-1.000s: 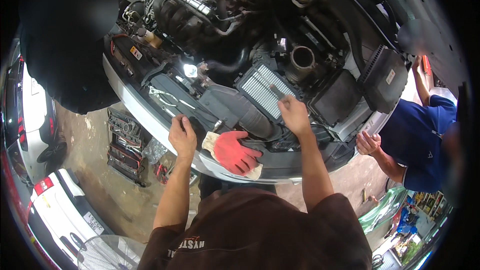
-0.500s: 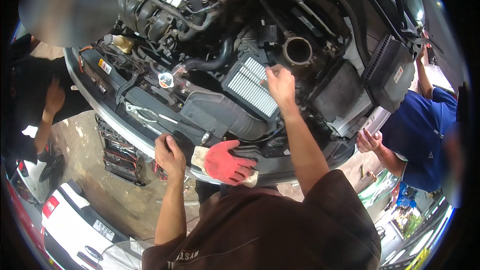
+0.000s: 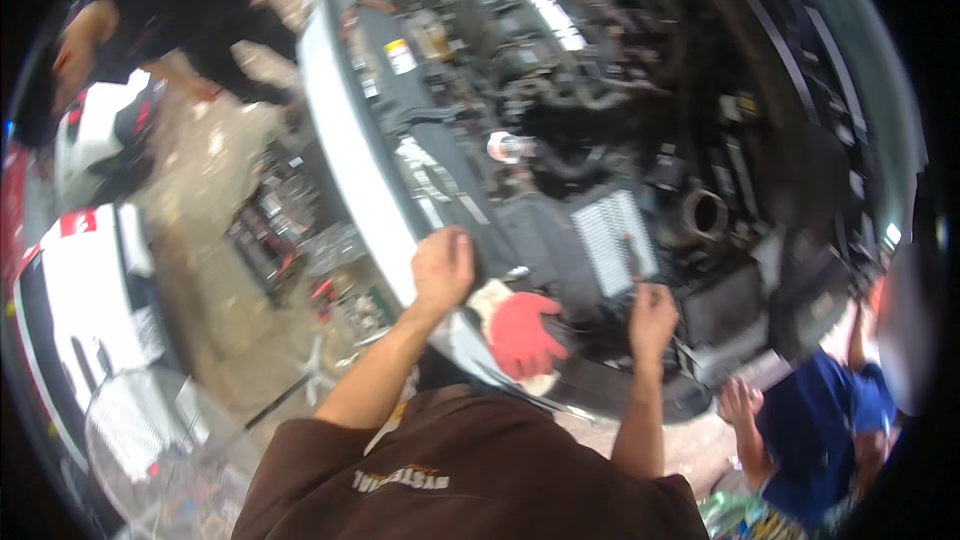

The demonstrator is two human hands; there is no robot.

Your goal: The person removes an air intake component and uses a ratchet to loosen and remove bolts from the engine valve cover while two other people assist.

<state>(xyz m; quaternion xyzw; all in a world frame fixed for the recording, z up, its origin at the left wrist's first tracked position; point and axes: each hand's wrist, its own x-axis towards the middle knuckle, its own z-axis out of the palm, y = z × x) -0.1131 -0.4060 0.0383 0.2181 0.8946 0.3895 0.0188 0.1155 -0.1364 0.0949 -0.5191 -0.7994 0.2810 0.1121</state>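
My right hand [image 3: 652,320] is closed in a pinch at the near edge of a white pleated air filter [image 3: 605,235]. A thin dark piece [image 3: 633,262] shows just beyond its fingertips over the pleats; blur hides what it is. The filter sits in the engine bay. At the front edge of the car [image 3: 350,160], my left hand [image 3: 443,268] rests with its fingers curled, and whatever they may hold is hidden. A red-palmed work glove [image 3: 525,335] with a pale cuff lies between my hands.
A black air duct [image 3: 540,240] runs beside the filter, and a round hose opening [image 3: 705,215] gapes beyond it. A co-worker in blue [image 3: 815,430] stands right, another in black [image 3: 180,20] at far left. An opened toolbox [image 3: 275,220] sits on the floor.
The view has turned, so the engine bay appears rotated and shifted right. My right hand has drawn back from over the filter's middle to its near edge. My left hand stays at the front edge.
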